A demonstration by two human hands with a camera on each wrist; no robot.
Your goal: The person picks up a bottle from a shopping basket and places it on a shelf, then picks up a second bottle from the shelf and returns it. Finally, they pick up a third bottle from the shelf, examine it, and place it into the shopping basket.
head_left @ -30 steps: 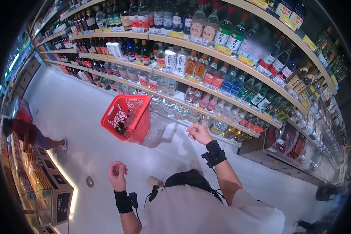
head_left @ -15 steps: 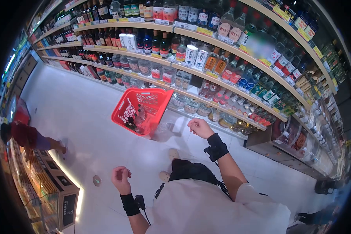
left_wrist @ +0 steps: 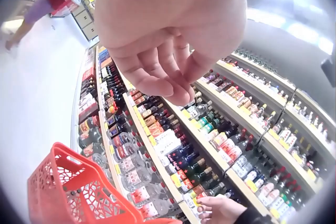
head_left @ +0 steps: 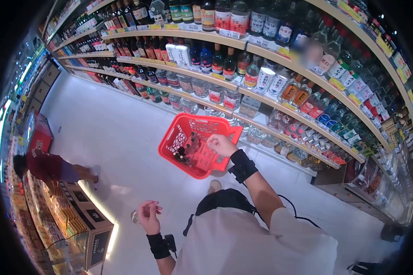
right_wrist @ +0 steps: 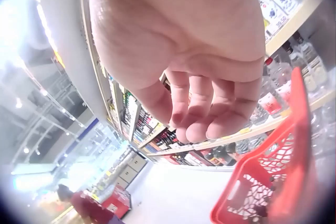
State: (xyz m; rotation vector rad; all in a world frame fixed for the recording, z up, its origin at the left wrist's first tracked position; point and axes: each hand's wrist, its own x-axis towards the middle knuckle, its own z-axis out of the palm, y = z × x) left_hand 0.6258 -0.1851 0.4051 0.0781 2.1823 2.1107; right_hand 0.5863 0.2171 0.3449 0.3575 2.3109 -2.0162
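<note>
A red shopping basket (head_left: 166, 158) stands on the floor in front of the shelves, with several dark-capped bottles (head_left: 184, 153) inside. My right hand (head_left: 221, 145) hangs over the basket's near right side in the head view, fingers loosely curled and holding nothing. In the right wrist view the palm and bent fingers show, and the basket (right_wrist: 239, 195) sits below at the right. My left hand (head_left: 149, 215) hangs empty and relaxed over the floor, left of the basket. The left wrist view also shows its bare palm, with the basket (left_wrist: 42, 192) at lower left.
Long shelves (head_left: 179, 33) of bottles with price tags run along the far side and right. A person in a dark red top (head_left: 46, 166) walks at the left, beside a lit display counter (head_left: 73, 215). A red box (head_left: 40, 130) stands farther back on the pale floor (head_left: 101, 121).
The view has moved toward the basket, which now lies closer to the body and under my right hand. Both hands stay empty. The shelves have shifted rightward in view.
</note>
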